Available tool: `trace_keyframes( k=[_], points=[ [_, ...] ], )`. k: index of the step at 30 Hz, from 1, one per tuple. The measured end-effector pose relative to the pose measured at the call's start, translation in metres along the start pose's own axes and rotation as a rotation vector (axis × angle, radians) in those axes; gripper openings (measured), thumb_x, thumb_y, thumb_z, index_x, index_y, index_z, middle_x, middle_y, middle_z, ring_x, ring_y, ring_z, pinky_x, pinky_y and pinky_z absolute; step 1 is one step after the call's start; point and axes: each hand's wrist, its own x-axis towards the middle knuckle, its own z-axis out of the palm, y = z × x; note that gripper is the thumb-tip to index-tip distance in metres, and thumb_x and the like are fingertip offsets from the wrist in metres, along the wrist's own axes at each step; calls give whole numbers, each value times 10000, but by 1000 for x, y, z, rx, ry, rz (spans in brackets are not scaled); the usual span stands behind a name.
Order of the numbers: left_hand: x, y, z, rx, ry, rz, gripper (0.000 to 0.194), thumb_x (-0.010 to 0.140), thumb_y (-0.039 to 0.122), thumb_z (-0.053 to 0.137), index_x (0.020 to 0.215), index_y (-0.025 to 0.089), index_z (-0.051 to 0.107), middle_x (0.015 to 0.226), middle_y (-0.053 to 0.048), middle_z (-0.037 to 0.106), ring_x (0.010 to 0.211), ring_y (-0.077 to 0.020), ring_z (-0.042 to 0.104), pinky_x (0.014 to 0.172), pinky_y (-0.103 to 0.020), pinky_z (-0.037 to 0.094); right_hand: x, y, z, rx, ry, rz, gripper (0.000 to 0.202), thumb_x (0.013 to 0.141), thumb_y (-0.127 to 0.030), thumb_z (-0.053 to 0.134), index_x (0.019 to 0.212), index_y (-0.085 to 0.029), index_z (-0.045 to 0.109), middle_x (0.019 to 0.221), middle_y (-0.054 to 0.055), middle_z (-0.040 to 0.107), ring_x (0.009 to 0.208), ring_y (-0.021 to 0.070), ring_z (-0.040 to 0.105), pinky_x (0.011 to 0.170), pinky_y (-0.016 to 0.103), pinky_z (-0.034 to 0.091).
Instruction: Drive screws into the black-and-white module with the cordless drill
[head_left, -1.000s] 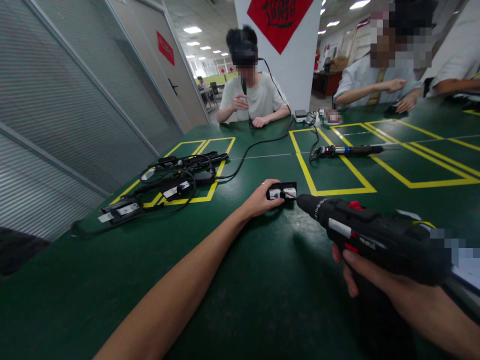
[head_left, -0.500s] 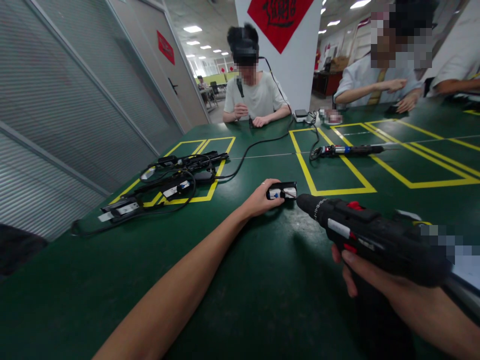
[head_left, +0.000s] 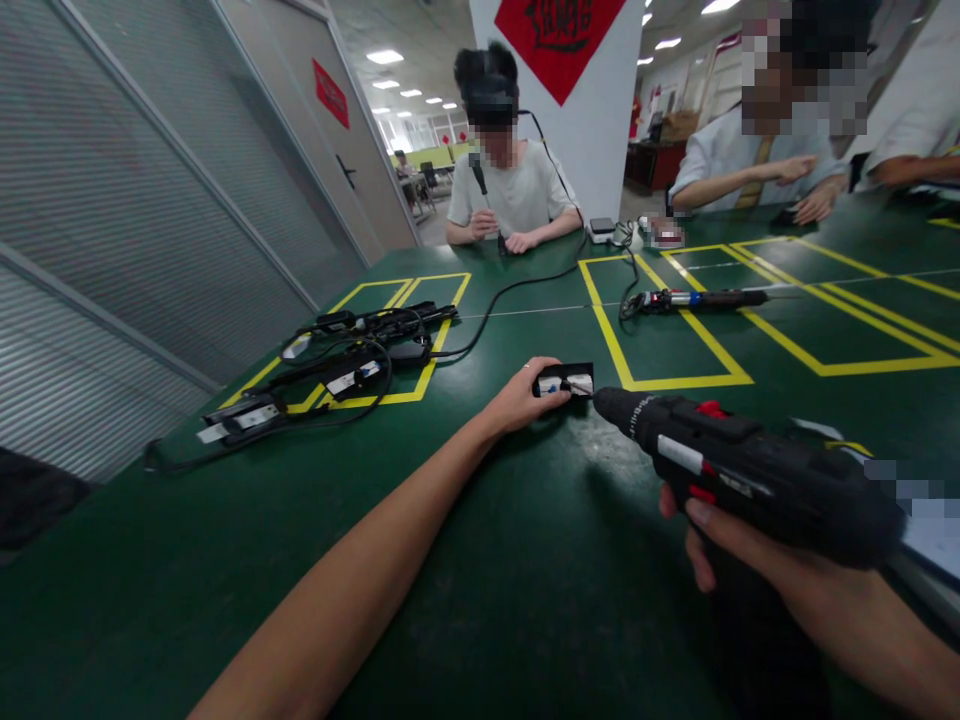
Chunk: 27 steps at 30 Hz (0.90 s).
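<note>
My left hand is closed around a small black block-shaped part with white labels, pressing it on the green table. In my right hand is a black cordless drill with red switches, its fingers wrapped round the handle. The drill's chuck points left, and its thin bit reaches the labelled face of the part. Whether the bit sits in a screw there is too small to make out.
On the left lie black devices with tangled cables. A pen-shaped electric screwdriver rests beyond the drill, among yellow tape outlines. Across the table a person holds a screwdriver; another person sits at the right.
Almost nothing has moved. The drill and my right hand have shifted very slightly; my left hand keeps the part in the same place.
</note>
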Motion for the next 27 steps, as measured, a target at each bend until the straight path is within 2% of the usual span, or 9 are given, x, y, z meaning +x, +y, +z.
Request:
trace_keyframes(
  k=[5, 10, 13, 16, 22, 27],
  points=[
    [0, 0, 1, -7, 4, -8, 525, 753, 398, 613, 1212, 182, 478, 1110, -87, 561, 987, -207, 547, 897, -373, 434, 1, 8, -3, -41, -10, 23, 256, 846, -461, 536, 848, -240, 665, 635, 7, 693, 623, 202, 669, 669, 347, 529],
    [1, -1, 1, -9, 3, -4, 537, 741, 392, 626, 1211, 179, 478, 1108, -90, 562, 975, -204, 551, 887, -364, 437, 0, 14, -6, -87, -25, 27, 313, 855, -488, 514, 800, -245, 704, 659, 20, 692, 730, 220, 667, 704, 348, 509],
    [1, -1, 1, -10, 2, 1, 538, 739, 395, 632, 1207, 178, 480, 1116, -92, 560, 981, -205, 551, 887, -360, 439, 0, 13, -5, -75, -30, 22, 296, 871, -469, 495, 806, -244, 675, 673, 15, 693, 711, 209, 664, 686, 336, 506],
    [1, -2, 1, -7, 4, 10, 532, 740, 399, 630, 1202, 179, 484, 1119, -89, 559, 995, -208, 547, 896, -365, 436, 0, 7, -3, -25, -30, 50, 248, 862, -455, 516, 850, -238, 636, 610, -6, 672, 610, 192, 658, 659, 335, 519],
    [1, -4, 2, -5, 0, 6, 542, 736, 390, 634, 1211, 182, 476, 1118, -91, 560, 987, -207, 551, 895, -368, 434, 1, -2, 0, 52, -19, 50, 179, 835, -422, 567, 862, -246, 583, 562, -26, 647, 498, 169, 639, 538, 298, 545],
    [1, -1, 1, -6, -7, -1, 537, 739, 393, 630, 1210, 184, 478, 1102, -90, 567, 974, -208, 554, 890, -371, 436, 0, 7, -3, -30, -31, 7, 229, 875, -433, 512, 858, -238, 630, 622, -12, 674, 583, 167, 655, 670, 310, 537]
  ],
)
